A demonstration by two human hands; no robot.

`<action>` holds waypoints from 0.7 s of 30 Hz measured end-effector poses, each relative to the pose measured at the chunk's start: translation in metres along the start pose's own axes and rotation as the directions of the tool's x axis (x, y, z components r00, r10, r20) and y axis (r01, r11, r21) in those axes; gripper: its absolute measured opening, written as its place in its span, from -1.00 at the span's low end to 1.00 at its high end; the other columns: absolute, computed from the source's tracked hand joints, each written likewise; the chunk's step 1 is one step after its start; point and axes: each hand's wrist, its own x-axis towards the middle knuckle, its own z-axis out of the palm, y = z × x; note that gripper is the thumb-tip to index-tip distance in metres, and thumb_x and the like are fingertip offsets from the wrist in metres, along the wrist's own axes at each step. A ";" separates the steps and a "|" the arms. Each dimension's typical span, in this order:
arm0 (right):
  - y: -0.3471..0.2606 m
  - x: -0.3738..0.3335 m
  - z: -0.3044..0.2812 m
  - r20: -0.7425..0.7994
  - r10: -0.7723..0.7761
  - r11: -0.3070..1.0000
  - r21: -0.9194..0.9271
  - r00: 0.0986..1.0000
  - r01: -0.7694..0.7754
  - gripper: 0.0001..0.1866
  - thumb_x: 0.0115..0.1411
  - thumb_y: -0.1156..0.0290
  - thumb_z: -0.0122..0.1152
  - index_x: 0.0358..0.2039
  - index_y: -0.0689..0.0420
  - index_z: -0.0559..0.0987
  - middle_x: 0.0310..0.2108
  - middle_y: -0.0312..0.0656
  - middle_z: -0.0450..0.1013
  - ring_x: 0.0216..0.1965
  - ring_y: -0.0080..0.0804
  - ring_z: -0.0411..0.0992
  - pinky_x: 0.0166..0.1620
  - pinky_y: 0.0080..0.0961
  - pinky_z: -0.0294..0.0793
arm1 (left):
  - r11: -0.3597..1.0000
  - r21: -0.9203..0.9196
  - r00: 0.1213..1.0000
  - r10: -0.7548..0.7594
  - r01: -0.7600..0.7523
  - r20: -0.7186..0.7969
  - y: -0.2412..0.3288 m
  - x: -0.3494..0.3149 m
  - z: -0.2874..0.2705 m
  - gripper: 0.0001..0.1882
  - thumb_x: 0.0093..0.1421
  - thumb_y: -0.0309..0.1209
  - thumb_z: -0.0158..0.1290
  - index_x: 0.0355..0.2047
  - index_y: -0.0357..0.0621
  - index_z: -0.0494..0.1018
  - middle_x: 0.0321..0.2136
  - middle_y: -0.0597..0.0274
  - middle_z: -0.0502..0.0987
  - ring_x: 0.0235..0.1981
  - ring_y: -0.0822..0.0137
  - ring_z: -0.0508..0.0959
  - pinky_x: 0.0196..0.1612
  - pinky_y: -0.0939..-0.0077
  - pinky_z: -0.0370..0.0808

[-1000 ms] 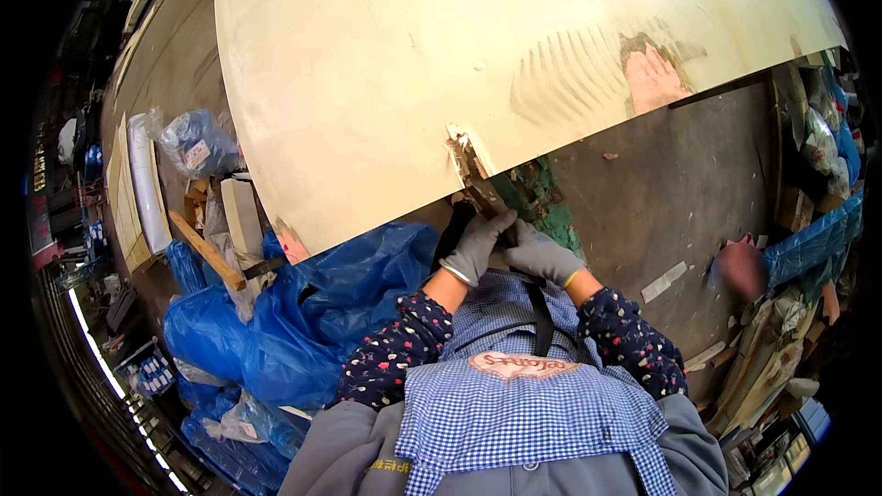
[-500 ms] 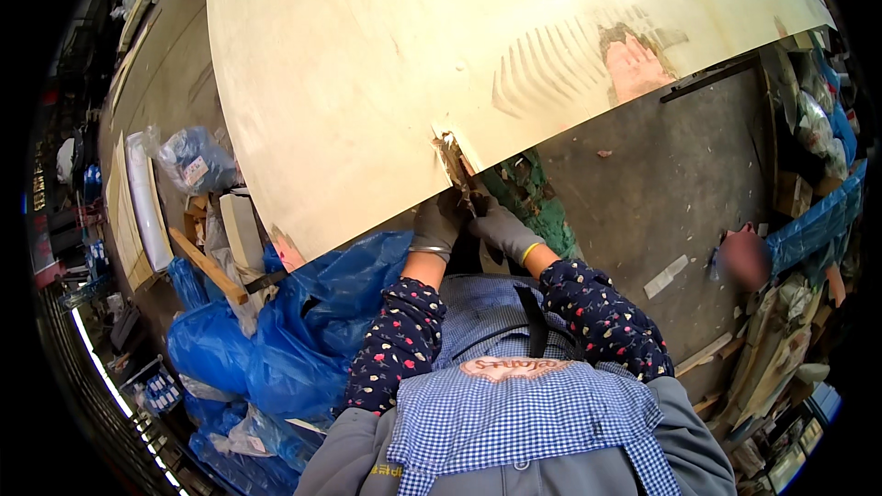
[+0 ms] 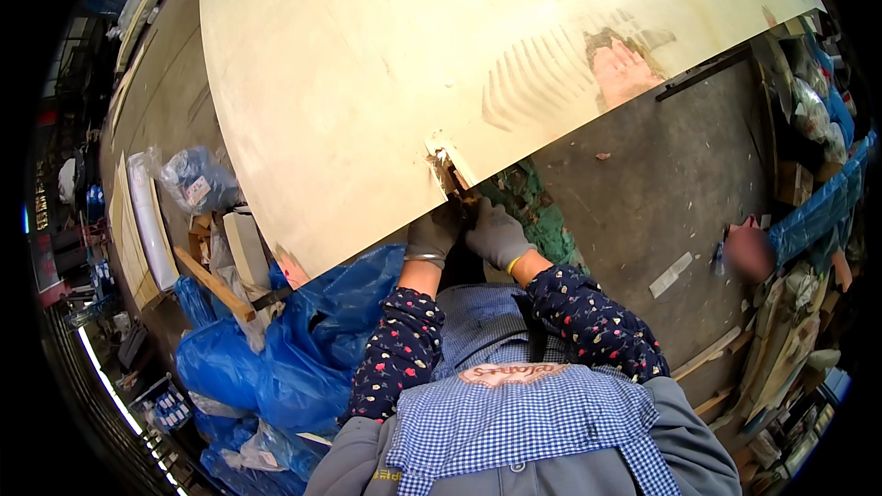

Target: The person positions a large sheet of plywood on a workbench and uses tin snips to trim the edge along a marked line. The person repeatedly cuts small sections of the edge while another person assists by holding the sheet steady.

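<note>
Board (image 3: 349, 73), pale and broad, spans the far side, with a splintered notch (image 3: 447, 168) in its near edge. Gloved left hand (image 3: 431, 235) and right hand (image 3: 499, 235) are close together beside that notch; the fingertips are obscured, so what they pinch cannot be told. Blue plastic (image 3: 308, 372) lies near left, green material (image 3: 544, 223) right.
</note>
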 end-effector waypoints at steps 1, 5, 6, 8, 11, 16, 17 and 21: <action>0.001 0.002 0.001 0.044 -0.019 0.989 0.145 0.999 0.012 -0.39 0.08 0.22 0.03 0.08 0.31 0.26 -0.05 0.22 0.36 -0.01 0.07 0.40 0.01 -0.27 0.41 | 1.000 0.016 0.999 -0.009 0.008 0.040 0.002 0.000 -0.003 -0.57 0.31 -0.31 -0.11 0.10 -0.31 0.33 0.04 -0.06 0.45 0.07 0.02 0.42 0.20 0.13 0.31; 0.020 0.017 0.005 0.408 -0.547 0.053 0.889 0.731 -0.455 -0.53 0.09 0.30 0.00 -0.01 0.25 0.33 -0.25 -0.02 0.38 -0.26 -0.23 0.43 -0.19 -0.35 0.45 | 0.986 0.112 0.962 -0.144 0.121 0.233 0.013 0.005 -0.012 -0.58 0.32 -0.25 -0.13 0.09 -0.25 0.35 0.02 -0.01 0.46 0.01 0.08 0.47 0.17 0.18 0.35; 0.027 0.017 0.005 0.246 -0.786 -0.342 0.592 0.567 -0.730 -0.56 0.08 0.34 -0.01 -0.02 0.23 0.34 -0.31 -0.10 0.36 -0.32 -0.33 0.41 -0.23 -0.39 0.44 | 0.992 0.110 0.978 -0.089 0.069 0.189 0.011 0.007 -0.013 -0.57 0.33 -0.23 -0.14 0.09 -0.24 0.35 0.03 0.01 0.46 0.00 0.11 0.48 0.14 0.20 0.37; 0.032 -0.026 -0.006 0.205 -0.742 -0.384 0.649 0.638 -0.657 -0.59 0.08 0.40 -0.03 -0.04 0.22 0.34 -0.41 -0.21 0.27 -0.40 -0.45 0.30 -0.30 -0.49 0.38 | 0.993 0.112 0.995 0.032 -0.042 0.095 0.006 0.004 -0.005 -0.55 0.34 -0.18 -0.16 0.10 -0.23 0.34 0.03 0.03 0.46 -0.03 0.15 0.50 0.10 0.25 0.41; 0.056 -0.077 -0.029 0.449 -0.662 0.069 0.834 0.601 -0.547 -0.53 0.06 0.44 0.06 0.01 0.26 0.32 -0.41 -0.13 0.34 -0.41 -0.35 0.43 -0.31 -0.41 0.53 | 0.946 0.309 0.995 0.092 -0.102 0.048 0.007 0.014 -0.039 -0.60 0.31 -0.19 -0.06 0.07 -0.14 0.35 -0.02 0.13 0.47 -0.06 0.16 0.51 -0.03 0.28 0.49; 0.139 -0.106 -0.046 0.422 -0.372 0.028 0.895 0.827 -0.445 -0.47 0.04 0.52 -0.05 0.10 0.30 0.26 -0.22 0.09 0.48 -0.23 -0.09 0.52 -0.07 -0.20 0.54 | 0.860 0.510 0.999 0.006 0.022 -0.054 0.001 -0.024 -0.014 -0.67 0.25 -0.29 0.02 -0.01 -0.11 0.40 -0.12 0.13 0.51 -0.11 0.18 0.53 -0.07 0.24 0.50; 0.142 -0.118 -0.069 0.374 -0.351 -0.055 0.907 0.858 -0.417 -0.39 0.03 0.51 -0.07 0.16 0.28 0.21 -0.16 0.15 0.47 -0.18 0.01 0.51 0.00 -0.08 0.50 | 0.814 0.576 0.992 0.002 0.070 -0.124 -0.003 -0.040 -0.007 -0.68 0.25 -0.29 0.02 -0.02 -0.12 0.41 -0.14 0.13 0.52 -0.12 0.18 0.53 -0.08 0.24 0.50; 0.176 -0.143 -0.106 -0.026 -0.261 -0.400 0.913 0.965 -0.084 -0.32 -0.03 0.48 -0.07 0.21 0.15 0.23 0.05 0.11 0.33 0.08 0.04 0.35 0.16 0.14 0.31 | 0.601 0.796 0.996 0.008 0.069 -0.093 -0.010 -0.098 -0.053 -0.67 0.31 -0.27 -0.09 -0.02 -0.22 0.39 -0.07 0.09 0.50 -0.14 0.21 0.55 -0.07 0.27 0.52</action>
